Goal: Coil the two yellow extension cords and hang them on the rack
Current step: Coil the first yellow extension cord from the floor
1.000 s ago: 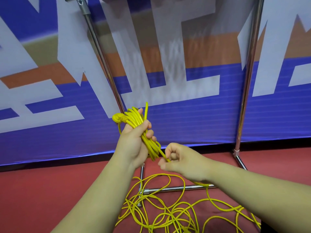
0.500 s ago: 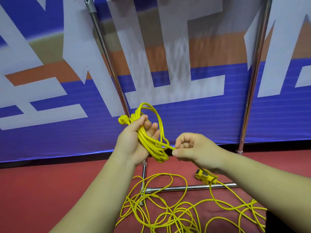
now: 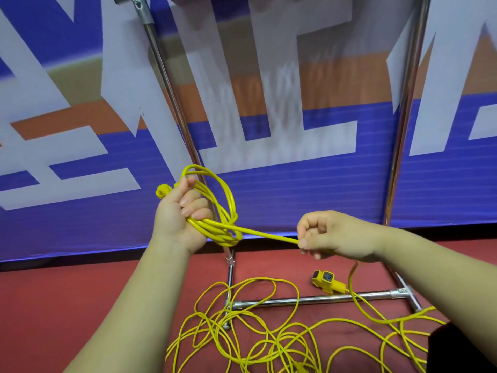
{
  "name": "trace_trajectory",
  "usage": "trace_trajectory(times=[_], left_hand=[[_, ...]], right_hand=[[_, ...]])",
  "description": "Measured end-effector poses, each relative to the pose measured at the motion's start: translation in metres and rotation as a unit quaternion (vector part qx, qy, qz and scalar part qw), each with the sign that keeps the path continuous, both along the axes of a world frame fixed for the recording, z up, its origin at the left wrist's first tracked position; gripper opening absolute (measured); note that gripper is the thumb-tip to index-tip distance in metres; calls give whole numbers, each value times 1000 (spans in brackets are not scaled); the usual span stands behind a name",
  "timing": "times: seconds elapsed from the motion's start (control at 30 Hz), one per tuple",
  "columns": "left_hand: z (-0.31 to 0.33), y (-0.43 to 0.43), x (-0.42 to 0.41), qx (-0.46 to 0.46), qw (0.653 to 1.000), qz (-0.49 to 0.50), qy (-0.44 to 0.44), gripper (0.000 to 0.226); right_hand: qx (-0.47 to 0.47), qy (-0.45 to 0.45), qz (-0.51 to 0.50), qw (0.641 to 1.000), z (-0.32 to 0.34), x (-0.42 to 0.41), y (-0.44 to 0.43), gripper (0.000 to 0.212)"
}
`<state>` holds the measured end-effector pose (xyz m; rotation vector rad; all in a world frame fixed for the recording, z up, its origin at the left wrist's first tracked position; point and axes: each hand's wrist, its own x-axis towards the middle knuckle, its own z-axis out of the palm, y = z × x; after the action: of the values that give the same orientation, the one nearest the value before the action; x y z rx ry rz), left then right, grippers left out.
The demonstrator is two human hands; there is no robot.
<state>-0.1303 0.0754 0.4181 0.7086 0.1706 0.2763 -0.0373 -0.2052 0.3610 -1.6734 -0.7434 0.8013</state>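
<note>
My left hand [image 3: 183, 219] grips a small coil of yellow extension cord [image 3: 220, 208], its loops standing up past my fingers and a yellow plug end [image 3: 163, 190] poking out at the left. A taut strand runs from the coil rightward to my right hand [image 3: 330, 238], which pinches it between thumb and fingers. Below that hand the cord drops to a yellow socket block [image 3: 326, 281] on the floor. More loose yellow cord [image 3: 255, 337] lies tangled on the red floor. The metal rack [image 3: 172, 92] stands behind, its two uprights rising out of view.
The rack's base bar [image 3: 317, 300] lies on the red floor [image 3: 53, 305] under the cord tangle. Its right upright [image 3: 403, 117] stands before a blue, white and orange banner wall [image 3: 295, 184]. A dark shape [image 3: 468, 348] sits at the bottom right corner.
My right hand has pulled the strand out to the right and tightened it. The coil's loops in my left hand have grown, and the socket block has come into view on the floor.
</note>
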Motion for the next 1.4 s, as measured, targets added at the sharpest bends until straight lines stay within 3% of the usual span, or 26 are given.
trace_trajectory(times=[0.17,0.3,0.4,0.7,0.83,1.03,1.2,1.33,1.4], left_hand=[[-6,2,-6,129,989,-2,74,6],[-20,-31,-5,341,928,-16,148,10],[-30,-55,-3,400,902,-27,162,8],[-34,-88,2,364,921,-30,136,11],[-32,-90,1,354,923,-49,139,33],[-25,-97,-2,345,924,-110,120,43],[-10,-90,-2,338,932,-74,109,32],[-8,-63,3,300,949,18,92,22],[-10,-51,4,286,953,47,86,29]], right_hand=[[-34,-47,-70,996,-3,12,-8,5],[-18,-113,-169,979,2,12,-4,7],[21,-130,-220,967,12,4,2,9],[43,-241,-271,931,29,-12,10,8],[44,-263,-290,919,27,-11,11,9],[51,-273,-271,922,26,-10,11,9],[97,-185,-171,963,31,-2,-4,9],[94,-103,-177,974,35,8,-20,15],[97,-52,-158,981,34,10,-23,14]])
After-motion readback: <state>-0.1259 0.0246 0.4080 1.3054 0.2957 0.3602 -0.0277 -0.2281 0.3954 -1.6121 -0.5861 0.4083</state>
